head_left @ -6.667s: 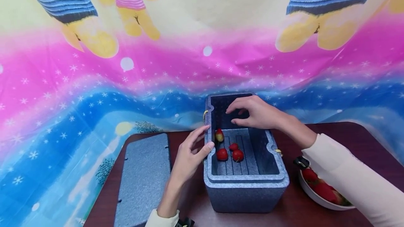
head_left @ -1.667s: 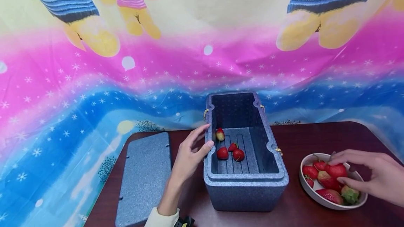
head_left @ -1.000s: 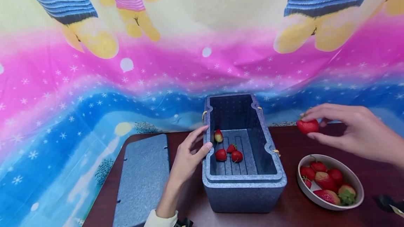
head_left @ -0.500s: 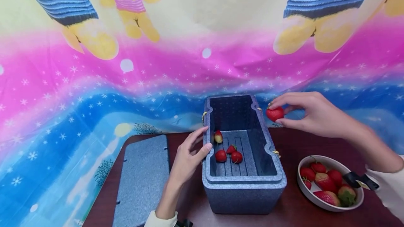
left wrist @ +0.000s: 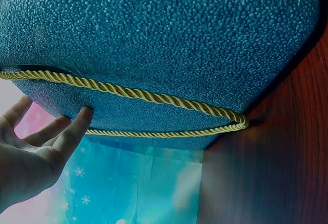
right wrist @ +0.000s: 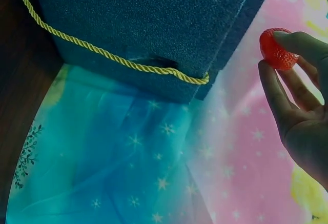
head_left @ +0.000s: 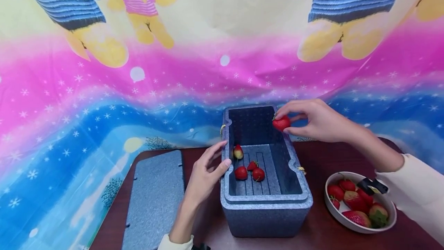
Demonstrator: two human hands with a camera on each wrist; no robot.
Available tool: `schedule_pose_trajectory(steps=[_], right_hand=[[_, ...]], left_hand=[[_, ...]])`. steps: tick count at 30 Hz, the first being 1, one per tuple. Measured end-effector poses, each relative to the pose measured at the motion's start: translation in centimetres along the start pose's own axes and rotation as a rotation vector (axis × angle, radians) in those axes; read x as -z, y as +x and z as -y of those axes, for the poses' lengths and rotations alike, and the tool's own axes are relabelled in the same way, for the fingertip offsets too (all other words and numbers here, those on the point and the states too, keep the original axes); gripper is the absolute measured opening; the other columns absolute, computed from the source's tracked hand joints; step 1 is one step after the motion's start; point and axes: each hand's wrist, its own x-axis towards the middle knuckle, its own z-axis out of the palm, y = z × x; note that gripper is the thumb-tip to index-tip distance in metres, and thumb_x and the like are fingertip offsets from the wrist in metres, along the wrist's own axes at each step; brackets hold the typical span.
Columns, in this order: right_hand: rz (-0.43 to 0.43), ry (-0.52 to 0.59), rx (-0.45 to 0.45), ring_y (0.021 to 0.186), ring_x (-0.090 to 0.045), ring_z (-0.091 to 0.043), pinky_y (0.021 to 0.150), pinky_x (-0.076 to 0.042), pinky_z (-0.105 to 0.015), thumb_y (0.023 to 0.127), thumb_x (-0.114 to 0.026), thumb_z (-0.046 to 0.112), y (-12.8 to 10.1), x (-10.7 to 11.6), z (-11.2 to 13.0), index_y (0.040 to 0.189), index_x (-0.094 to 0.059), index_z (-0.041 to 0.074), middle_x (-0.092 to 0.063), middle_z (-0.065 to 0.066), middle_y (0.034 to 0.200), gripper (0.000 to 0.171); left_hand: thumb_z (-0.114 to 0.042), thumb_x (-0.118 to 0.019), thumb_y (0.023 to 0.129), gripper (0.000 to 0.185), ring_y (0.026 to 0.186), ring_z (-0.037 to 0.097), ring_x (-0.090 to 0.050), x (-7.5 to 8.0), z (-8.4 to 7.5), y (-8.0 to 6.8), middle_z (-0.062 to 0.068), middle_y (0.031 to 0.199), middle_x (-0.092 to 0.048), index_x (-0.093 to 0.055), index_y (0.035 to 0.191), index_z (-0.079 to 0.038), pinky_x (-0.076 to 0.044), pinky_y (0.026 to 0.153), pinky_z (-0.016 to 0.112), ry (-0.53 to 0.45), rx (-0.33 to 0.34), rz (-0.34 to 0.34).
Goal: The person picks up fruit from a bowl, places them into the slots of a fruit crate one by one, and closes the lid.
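Note:
A blue foam box (head_left: 265, 215) stands open on the dark table, with several strawberries (head_left: 241, 173) on its ribbed floor. My right hand (head_left: 313, 120) pinches a red strawberry (head_left: 281, 122) (right wrist: 277, 49) above the box's far right rim. My left hand (head_left: 204, 174) (left wrist: 36, 155) rests with straight fingers against the box's left wall (left wrist: 164, 44), beside its gold rope handle (left wrist: 154, 98). A white bowl (head_left: 350, 221) with several more strawberries sits to the right of the box.
The box's flat foam lid (head_left: 154, 200) lies on the table at the left. A bright printed cloth (head_left: 138, 76) hangs behind the table and drapes over its far and left edges. Dark wood table (head_left: 320, 234) shows around the box.
My right hand lifted a strawberry out of the bowl and carried it left, up over the box's far right rim. The left hand stayed on the box wall.

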Motion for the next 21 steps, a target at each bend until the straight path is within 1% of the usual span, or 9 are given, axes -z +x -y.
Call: schedule_pose_trajectory(steps=[3, 6, 10, 14, 17, 21], right_hand=[[0.018, 0.041, -0.023, 0.115, -0.074, -0.023, 0.086, -0.067, -0.038, 0.089, -0.087, 0.005, 0.7, -0.5, -0.2, 0.125, -0.076, 0.021, -0.074, -0.001, 0.129, 0.041], [0.047, 0.073, -0.069, 0.116, -0.073, -0.024, 0.089, -0.066, -0.041, 0.091, -0.085, 0.005, 1.3, -1.0, -0.4, 0.125, -0.076, 0.02, -0.073, -0.002, 0.129, 0.039], [0.067, 0.081, -0.104, 0.118, -0.073, -0.025, 0.091, -0.066, -0.045, 0.092, -0.084, 0.004, 2.3, -2.0, -0.6, 0.125, -0.076, 0.021, -0.073, -0.002, 0.13, 0.037], [0.072, 0.073, -0.087, 0.117, -0.073, -0.025, 0.092, -0.066, -0.044, 0.092, -0.084, 0.003, 3.2, -3.2, -1.1, 0.124, -0.077, 0.019, -0.074, -0.003, 0.128, 0.037], [0.093, 0.08, -0.064, 0.116, -0.074, -0.026, 0.092, -0.065, -0.044, 0.091, -0.084, 0.003, 3.8, -3.9, -1.4, 0.124, -0.078, 0.015, -0.074, -0.005, 0.127, 0.035], [0.119, 0.067, -0.047, 0.115, -0.075, -0.026, 0.093, -0.065, -0.044, 0.091, -0.084, 0.003, 4.5, -4.7, -1.9, 0.124, -0.077, 0.014, -0.074, -0.005, 0.125, 0.035]], left_hand=[[-0.033, -0.072, 0.104, 0.051, 0.146, 0.034, -0.058, 0.0, -0.1, -0.1, 0.002, 0.163, -0.053, -0.058, 0.153, -0.036, -0.052, 0.111, 0.064, -0.002, -0.003, 0.002], [-0.033, -0.072, 0.104, 0.051, 0.146, 0.034, -0.058, 0.0, -0.1, -0.1, 0.002, 0.163, -0.053, -0.059, 0.153, -0.037, -0.053, 0.111, 0.064, 0.001, -0.003, 0.001], [-0.034, -0.072, 0.104, 0.051, 0.145, 0.034, -0.058, 0.0, 0.0, -0.1, 0.002, 0.163, -0.053, -0.058, 0.153, -0.036, -0.053, 0.11, 0.064, 0.002, -0.006, 0.003], [-0.034, -0.071, 0.104, 0.051, 0.146, 0.035, -0.058, 0.1, 0.0, -0.1, 0.002, 0.164, -0.051, -0.058, 0.154, -0.036, -0.053, 0.11, 0.064, 0.003, -0.008, 0.007], [-0.034, -0.071, 0.104, 0.051, 0.146, 0.035, -0.058, 0.1, 0.0, -0.1, 0.002, 0.165, -0.051, -0.058, 0.153, -0.036, -0.053, 0.11, 0.063, 0.006, -0.01, 0.009], [-0.034, -0.071, 0.104, 0.051, 0.146, 0.035, -0.058, 0.1, 0.0, 0.0, 0.002, 0.164, -0.052, -0.058, 0.153, -0.036, -0.053, 0.11, 0.064, 0.005, -0.012, 0.008]])
